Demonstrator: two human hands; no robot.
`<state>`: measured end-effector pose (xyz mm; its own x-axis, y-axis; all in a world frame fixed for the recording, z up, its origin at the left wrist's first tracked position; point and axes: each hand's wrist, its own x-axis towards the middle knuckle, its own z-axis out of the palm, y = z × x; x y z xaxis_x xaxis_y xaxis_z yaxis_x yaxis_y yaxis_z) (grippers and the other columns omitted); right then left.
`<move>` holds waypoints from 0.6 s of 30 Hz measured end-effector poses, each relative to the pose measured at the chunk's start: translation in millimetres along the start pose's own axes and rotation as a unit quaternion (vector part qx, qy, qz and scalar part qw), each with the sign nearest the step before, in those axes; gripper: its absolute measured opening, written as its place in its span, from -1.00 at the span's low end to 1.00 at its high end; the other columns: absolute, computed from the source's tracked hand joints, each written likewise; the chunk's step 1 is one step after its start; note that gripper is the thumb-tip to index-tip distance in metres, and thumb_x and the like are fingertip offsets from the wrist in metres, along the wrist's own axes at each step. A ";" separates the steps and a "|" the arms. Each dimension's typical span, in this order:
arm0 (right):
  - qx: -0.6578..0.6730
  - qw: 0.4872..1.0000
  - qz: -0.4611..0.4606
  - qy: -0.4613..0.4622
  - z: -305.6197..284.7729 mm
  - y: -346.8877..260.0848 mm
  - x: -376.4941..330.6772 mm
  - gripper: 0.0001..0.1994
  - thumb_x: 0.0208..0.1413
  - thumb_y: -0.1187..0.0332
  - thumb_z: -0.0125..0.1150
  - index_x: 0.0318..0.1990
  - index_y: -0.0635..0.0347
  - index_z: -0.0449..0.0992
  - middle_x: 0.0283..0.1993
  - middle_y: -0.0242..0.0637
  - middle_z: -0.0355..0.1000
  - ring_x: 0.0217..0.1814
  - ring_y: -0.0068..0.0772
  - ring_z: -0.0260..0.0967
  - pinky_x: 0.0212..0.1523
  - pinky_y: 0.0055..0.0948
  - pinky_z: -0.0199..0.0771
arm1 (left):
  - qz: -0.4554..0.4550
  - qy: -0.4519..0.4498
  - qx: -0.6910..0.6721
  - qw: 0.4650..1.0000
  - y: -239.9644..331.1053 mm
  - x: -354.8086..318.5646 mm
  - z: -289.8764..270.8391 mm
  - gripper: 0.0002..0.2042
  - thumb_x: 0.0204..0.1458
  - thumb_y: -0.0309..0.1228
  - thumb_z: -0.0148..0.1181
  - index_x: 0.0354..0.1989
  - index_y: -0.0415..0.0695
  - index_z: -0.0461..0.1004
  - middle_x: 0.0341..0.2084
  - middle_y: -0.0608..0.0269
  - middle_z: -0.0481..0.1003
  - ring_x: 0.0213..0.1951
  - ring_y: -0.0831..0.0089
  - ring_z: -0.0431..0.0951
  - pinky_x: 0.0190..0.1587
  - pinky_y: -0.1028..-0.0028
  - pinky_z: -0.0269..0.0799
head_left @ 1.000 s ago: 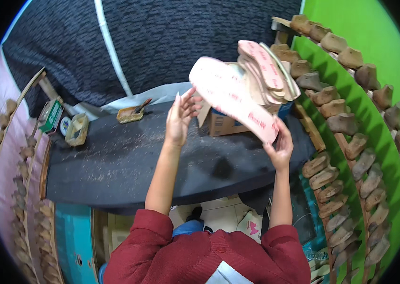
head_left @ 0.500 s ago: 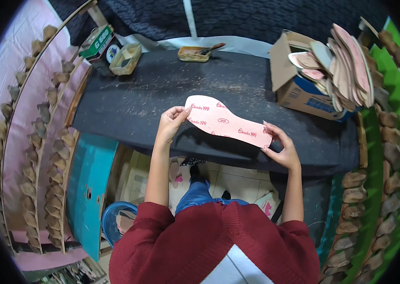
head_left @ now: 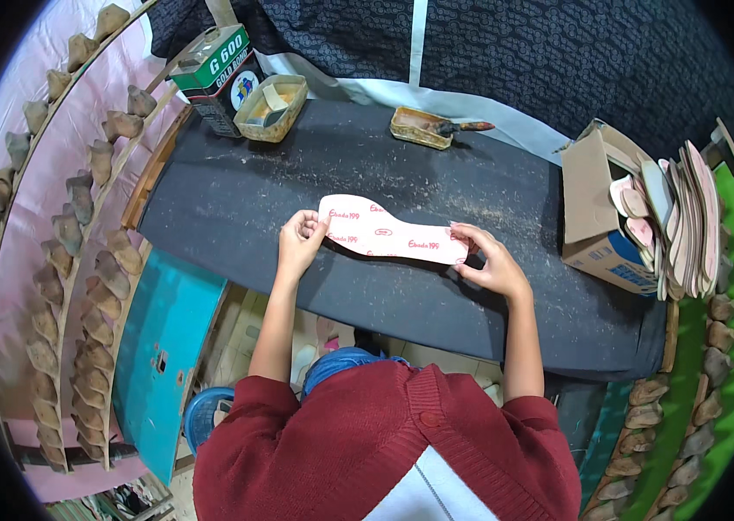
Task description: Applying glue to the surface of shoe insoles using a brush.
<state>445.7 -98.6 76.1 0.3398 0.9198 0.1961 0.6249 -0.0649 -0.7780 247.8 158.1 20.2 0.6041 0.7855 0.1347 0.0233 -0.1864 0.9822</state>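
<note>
A pale pink insole (head_left: 391,233) with red print is stretched sideways between my two hands, over the near half of the black-covered table (head_left: 236,191). My left hand (head_left: 302,241) pinches its wide toe end at the left edge. At the narrower heel end, my right hand (head_left: 495,262) grips the right edge between thumb and fingers. The printed face is up; its underside is hidden. Whether the insole touches the tabletop I cannot tell.
At the back left are a green and black can (head_left: 217,80) and a cream basket (head_left: 271,108). A tray (head_left: 419,128) with a dark-handled brush (head_left: 464,127) lies farther back. On the right, a cardboard box (head_left: 588,208) overflows with insoles (head_left: 695,217). Shoe lasts (head_left: 80,200) line both side racks.
The view has tilted and shifted, so the table and the things on it sit differently in the picture. Both hands keep their hold on the insole, which now lies more level.
</note>
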 end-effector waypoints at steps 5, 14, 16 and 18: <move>-0.053 0.998 0.016 -0.008 1.3 12.3 25.4 -0.48 -0.33 0.45 0.10 -0.04 0.15 0.25 0.08 -0.16 0.13 0.07 -0.16 0.09 0.07 -0.36 0.09 | -0.067 -0.071 -0.009 0.995 3.9 28.5 -1.4 -0.78 -0.08 -0.35 0.11 -0.44 -0.30 0.37 -0.66 0.41 0.35 -0.61 0.77 0.26 -0.55 0.78 0.16; -0.081 0.989 0.063 0.104 -13.5 27.7 45.8 -0.55 -0.19 0.41 0.10 -0.03 0.11 0.26 0.03 -0.25 0.18 -0.12 -0.37 0.16 -0.18 -0.50 0.22 | 0.233 -0.045 0.353 0.905 15.7 54.9 -31.8 -0.52 -0.33 -0.22 0.26 -0.16 -0.08 0.33 -0.30 0.30 0.37 -0.22 0.40 0.28 -0.17 0.46 0.11; -0.005 0.975 0.120 0.186 -18.9 42.7 59.3 -0.58 -0.15 0.44 0.08 -0.03 0.16 0.26 -0.08 -0.36 0.24 -0.35 -0.61 0.12 -0.36 -0.65 0.20 | 0.202 -0.077 0.305 0.927 12.6 59.5 -35.7 -0.37 -0.49 -0.17 0.34 -0.12 -0.03 0.31 -0.17 0.35 0.33 -0.10 0.35 0.19 -0.04 0.37 -0.05; 0.102 0.944 0.107 0.295 -23.9 57.5 75.7 -0.62 -0.06 0.42 0.05 -0.02 0.22 0.23 -0.24 -0.44 0.24 -0.48 -0.77 0.03 -0.51 -0.79 0.10 | 0.226 -0.143 0.313 0.911 14.7 60.8 -33.6 -0.27 -0.59 -0.07 0.35 -0.09 -0.03 0.28 -0.17 0.34 0.33 -0.13 0.36 0.22 -0.04 0.38 -0.04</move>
<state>524.1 -41.9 60.5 0.8125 0.5144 0.2741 0.3708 -0.0933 -0.9240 258.0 223.0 47.3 0.8451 0.3758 0.3802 0.1163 -0.8234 0.5553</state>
